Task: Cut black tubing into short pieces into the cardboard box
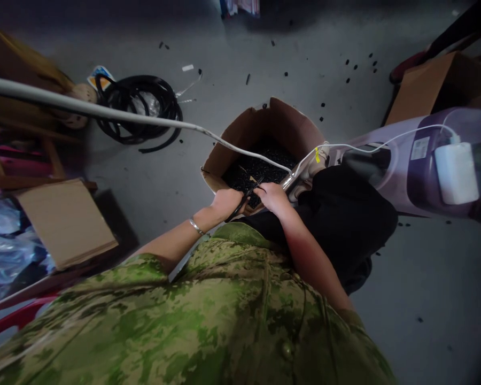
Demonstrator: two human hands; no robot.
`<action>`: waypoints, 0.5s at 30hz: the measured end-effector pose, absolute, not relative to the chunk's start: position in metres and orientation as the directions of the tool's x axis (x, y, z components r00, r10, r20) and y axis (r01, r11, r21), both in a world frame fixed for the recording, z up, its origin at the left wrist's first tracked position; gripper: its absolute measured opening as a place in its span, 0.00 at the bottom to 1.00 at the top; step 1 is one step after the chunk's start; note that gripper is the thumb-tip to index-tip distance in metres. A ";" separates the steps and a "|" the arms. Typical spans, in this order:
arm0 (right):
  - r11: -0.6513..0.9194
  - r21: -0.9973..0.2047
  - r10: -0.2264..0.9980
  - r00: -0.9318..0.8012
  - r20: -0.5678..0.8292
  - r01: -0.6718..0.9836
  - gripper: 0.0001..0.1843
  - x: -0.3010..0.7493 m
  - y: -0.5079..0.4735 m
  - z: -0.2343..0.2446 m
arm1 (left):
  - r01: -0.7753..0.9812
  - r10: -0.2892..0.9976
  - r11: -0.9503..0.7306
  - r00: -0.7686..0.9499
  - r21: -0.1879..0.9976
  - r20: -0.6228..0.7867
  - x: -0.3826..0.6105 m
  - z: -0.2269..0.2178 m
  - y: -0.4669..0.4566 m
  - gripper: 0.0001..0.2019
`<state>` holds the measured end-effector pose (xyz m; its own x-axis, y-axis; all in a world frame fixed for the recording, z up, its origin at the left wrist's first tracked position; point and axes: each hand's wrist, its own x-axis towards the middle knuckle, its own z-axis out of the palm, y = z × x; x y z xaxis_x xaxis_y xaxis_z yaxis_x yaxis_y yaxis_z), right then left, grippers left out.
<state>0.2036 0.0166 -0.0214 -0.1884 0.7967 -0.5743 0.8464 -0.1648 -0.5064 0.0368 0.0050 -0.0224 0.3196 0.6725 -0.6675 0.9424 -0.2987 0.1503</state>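
My left hand is closed around a thin black tube piece at the near edge of an open cardboard box. The box holds a heap of small black cut pieces. My right hand is closed beside it, gripping the other end of the same black piece; a pale tool handle lies right by it, and I cannot tell if the hand holds it. A metal bangle circles my left wrist. Both hands sit just above my lap, over the box's near rim.
A coil of black hose lies on the grey floor at the left. A white cable runs across the view to a white charger at the right. Cardboard pieces lie left, another box right. Black bits dot the floor.
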 end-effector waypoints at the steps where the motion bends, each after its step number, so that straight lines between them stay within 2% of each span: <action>1: -0.181 -0.549 0.803 -0.200 -0.562 0.816 0.14 0.204 0.016 -0.021 | 0.936 0.676 -0.293 0.348 0.196 -0.650 0.032 -0.023 0.007 0.24; 4: -0.288 -0.709 0.802 -0.242 -0.546 0.643 0.13 0.206 0.012 -0.016 | 0.849 0.626 -0.237 0.505 0.471 -0.594 0.014 -0.023 0.014 0.21; 7: -0.422 -0.791 0.799 -0.231 -0.556 0.443 0.07 0.205 0.008 -0.011 | 0.703 0.549 -0.090 0.626 0.705 -0.554 0.001 -0.023 0.019 0.20; 9: -0.469 -0.798 0.792 -0.220 -0.570 0.378 0.07 0.205 0.007 -0.009 | 0.637 0.521 -0.016 0.663 0.770 -0.538 -0.003 -0.026 0.020 0.19; 15: -0.513 -0.799 0.766 -0.252 -0.591 0.315 0.08 0.207 0.006 -0.006 | 0.552 0.501 0.068 0.702 0.831 -0.507 -0.004 -0.035 0.018 0.17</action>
<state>0.2071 0.0061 -0.0056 -0.2518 0.7660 -0.5914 0.3147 -0.5131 -0.7986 -0.0041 0.0175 -0.0350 0.7017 0.5009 -0.5066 0.5518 0.0676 0.8312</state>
